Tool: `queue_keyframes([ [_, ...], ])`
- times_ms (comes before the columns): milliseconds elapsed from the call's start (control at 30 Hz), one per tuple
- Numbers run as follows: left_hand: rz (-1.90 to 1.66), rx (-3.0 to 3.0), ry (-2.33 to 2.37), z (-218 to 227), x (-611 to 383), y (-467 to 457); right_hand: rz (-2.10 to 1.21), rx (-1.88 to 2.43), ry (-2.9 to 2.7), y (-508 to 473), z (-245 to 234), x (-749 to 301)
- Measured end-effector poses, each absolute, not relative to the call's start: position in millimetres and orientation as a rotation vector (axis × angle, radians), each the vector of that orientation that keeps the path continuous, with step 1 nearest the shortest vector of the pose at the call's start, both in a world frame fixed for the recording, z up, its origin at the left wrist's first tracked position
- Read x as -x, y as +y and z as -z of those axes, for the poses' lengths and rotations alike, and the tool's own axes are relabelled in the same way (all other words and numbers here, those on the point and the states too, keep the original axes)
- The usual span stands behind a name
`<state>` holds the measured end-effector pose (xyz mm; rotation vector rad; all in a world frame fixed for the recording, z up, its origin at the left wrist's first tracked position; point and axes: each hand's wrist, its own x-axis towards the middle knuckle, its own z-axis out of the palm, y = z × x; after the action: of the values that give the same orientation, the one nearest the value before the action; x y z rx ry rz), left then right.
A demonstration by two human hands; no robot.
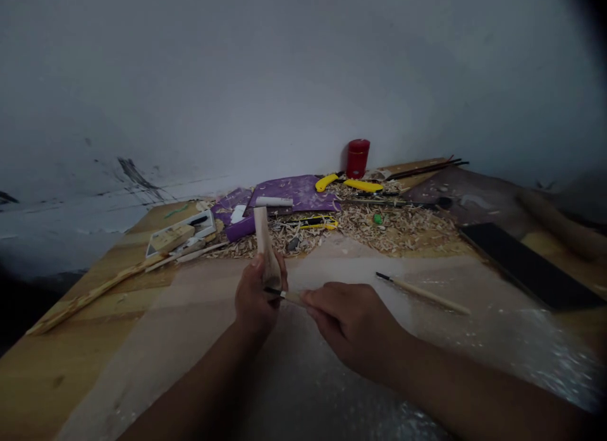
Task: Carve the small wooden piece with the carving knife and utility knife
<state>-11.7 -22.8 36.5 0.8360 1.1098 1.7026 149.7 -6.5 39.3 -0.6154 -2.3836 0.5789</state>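
My left hand (256,298) is closed round the lower end of a pale wooden piece (263,242), which stands tilted up and away from me. Beside it, my right hand (351,324) grips a small carving tool (283,295) by its light handle. The tool's dark blade touches the wood just above my left thumb. Both hands hover over a sheet of clear plastic (474,340) spread on the wooden table (42,378).
A second wooden-handled tool (424,293) lies to the right on the plastic. Behind are wood shavings (403,226), yellow utility knives (351,185), a purple mat (298,191), a red cylinder (357,157) and a dark slab (531,264). Long wood strips (95,292) lie at the left.
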Motion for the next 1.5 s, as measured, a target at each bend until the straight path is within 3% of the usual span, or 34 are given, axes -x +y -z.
queue_keyframes([
  [233, -1.785, -0.623, 1.067, -44.9, 9.0, -23.5, -0.324, 0.547, -2.371, -7.1, -23.1, -143.2],
  [800, -1.411, -0.910, 1.190, -32.1, 21.5, -30.6, -0.552, 0.575, -2.532, 4.3, -52.7, -164.3],
  [1100, -1.640, -0.728, 1.132, -41.8, 7.1, -29.3, -0.488, 0.617, -2.424, -10.7, -45.1, -154.4],
  [1500, -1.749, -0.693, 1.161, -40.4, 11.4, -28.2, -0.147, 0.524, -2.368, -14.2, -21.2, -144.0],
])
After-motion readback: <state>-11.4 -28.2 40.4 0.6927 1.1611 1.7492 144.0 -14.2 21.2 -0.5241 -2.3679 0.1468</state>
